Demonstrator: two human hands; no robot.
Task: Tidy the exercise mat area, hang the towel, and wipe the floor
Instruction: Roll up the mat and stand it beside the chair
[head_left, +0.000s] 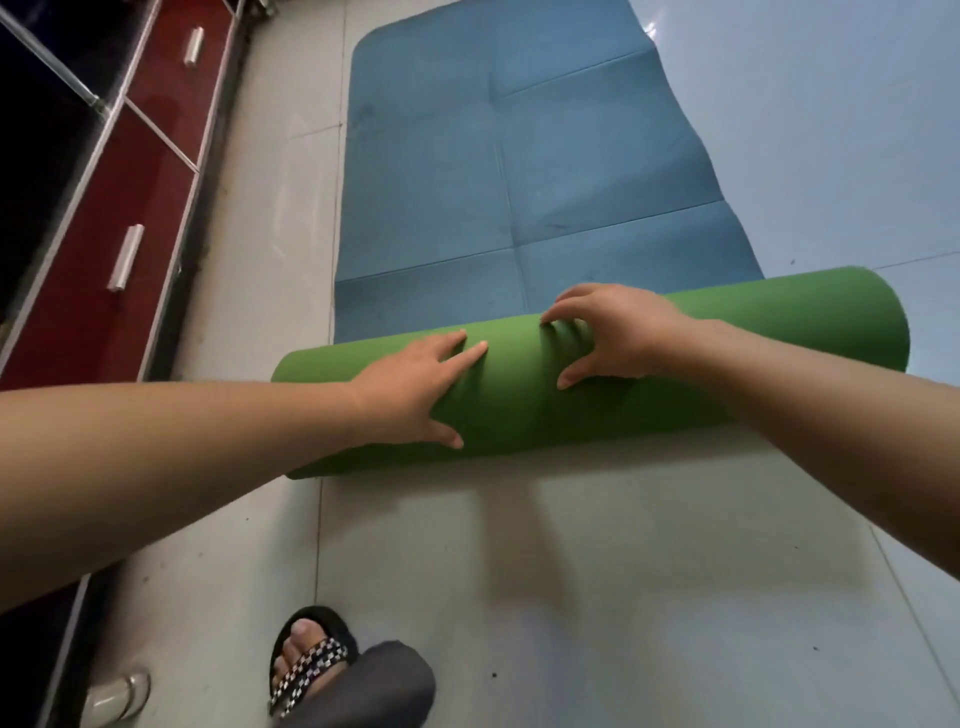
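Note:
An exercise mat lies on the tiled floor, blue on its upper face (519, 171) and green underneath. Its near end is wound into a thick green roll (727, 358) lying crosswise. My left hand (415, 387) rests flat on the roll's left half with fingers straight and spread. On the middle of the roll, my right hand (608, 332) presses with curled fingertips that dent the foam. No towel is in view.
A red cabinet (104, 249) with metal drawer handles runs along the left side. My foot in a black checked sandal (306, 660) and a knee in grey trousers (374, 686) are at the bottom. Pale floor tiles (597, 571) lie between me and the roll.

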